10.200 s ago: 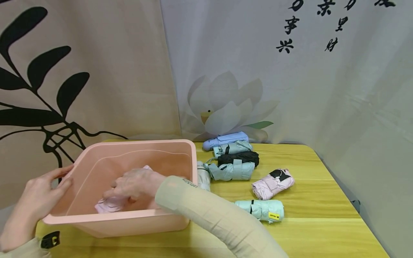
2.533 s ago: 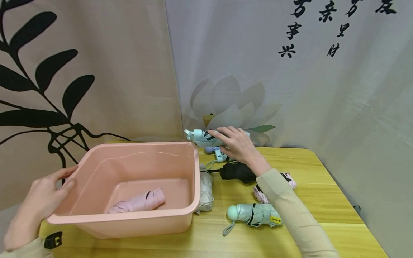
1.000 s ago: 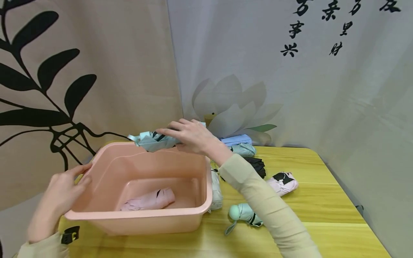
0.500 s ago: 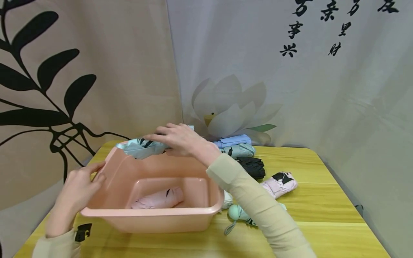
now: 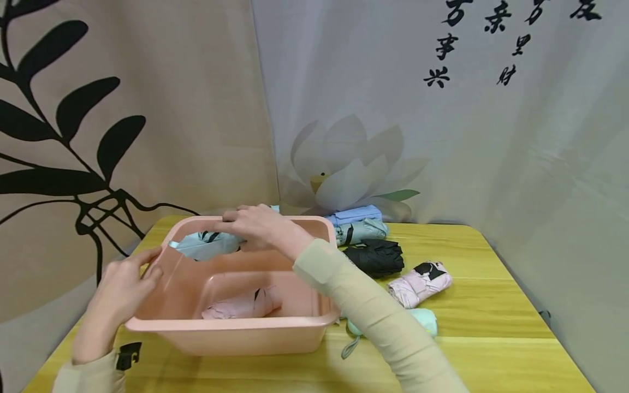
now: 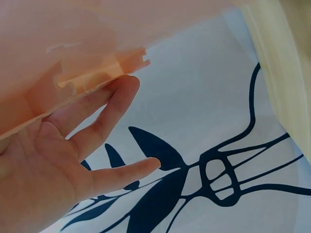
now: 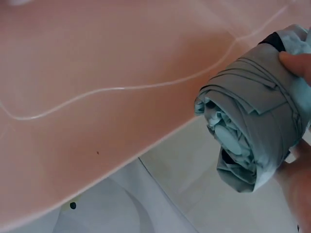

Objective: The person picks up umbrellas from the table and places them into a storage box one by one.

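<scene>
My right hand point(image 5: 262, 226) grips a folded light teal umbrella point(image 5: 208, 245) over the far side of a pink plastic bin point(image 5: 236, 326). In the right wrist view, the rolled teal umbrella point(image 7: 257, 111) shows its gathered end, with fingers around the fabric. My left hand point(image 5: 125, 284) holds the bin's left rim; in the left wrist view that left hand point(image 6: 73, 150) has fingers against the rim's underside, while the thumb is out of sight. Inside the bin, a folded pink umbrella point(image 5: 243, 304) lies on the bottom.
Right of the bin lie more folded umbrellas: blue point(image 5: 356, 214), grey-teal point(image 5: 362, 231), black point(image 5: 375, 257), pink with a black patch point(image 5: 420, 284) and mint point(image 5: 425, 321), partly behind my right sleeve. The wooden table point(image 5: 491, 305) meets a printed curtain point(image 5: 540, 164) behind.
My right hand has lifted the teal umbrella from the pile, carried it left and lowered it toward the bin's interior. My left hand and the bin have shifted right.
</scene>
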{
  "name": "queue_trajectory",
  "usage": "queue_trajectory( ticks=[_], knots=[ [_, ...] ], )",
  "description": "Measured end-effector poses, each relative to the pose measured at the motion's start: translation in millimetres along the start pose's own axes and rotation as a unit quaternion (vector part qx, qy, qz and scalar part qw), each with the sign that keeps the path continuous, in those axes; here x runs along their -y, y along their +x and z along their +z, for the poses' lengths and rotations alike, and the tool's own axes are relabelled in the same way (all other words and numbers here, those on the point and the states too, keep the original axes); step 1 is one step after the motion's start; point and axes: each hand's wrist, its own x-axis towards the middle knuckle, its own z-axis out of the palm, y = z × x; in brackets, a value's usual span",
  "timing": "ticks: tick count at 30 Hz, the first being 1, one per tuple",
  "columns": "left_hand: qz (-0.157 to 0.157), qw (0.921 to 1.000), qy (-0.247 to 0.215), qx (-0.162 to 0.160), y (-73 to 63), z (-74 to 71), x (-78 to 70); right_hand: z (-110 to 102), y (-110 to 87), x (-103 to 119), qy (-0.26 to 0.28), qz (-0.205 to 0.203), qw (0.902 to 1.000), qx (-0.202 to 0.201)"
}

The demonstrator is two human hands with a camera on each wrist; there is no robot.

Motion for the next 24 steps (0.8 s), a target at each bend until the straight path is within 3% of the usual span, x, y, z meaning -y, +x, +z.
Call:
queue_trajectory(
  ticks=[7,15,24],
  knots=[
    [-0.004,0.9999,0.007,0.007,-0.2,0.7,0.4,14,4.0,5,-0.007,-0.014,0.9995,0.029],
    [0.008,0.9999,0.005,-0.002,-0.6,0.2,0.6,35,7.0,15,-0.108,-0.06,0.9923,0.009],
    [0.001,1.0,0.008,0.003,-0.4,0.7,0.1,46,12.1,27,-0.127,-0.071,0.9893,0.01]
  ],
)
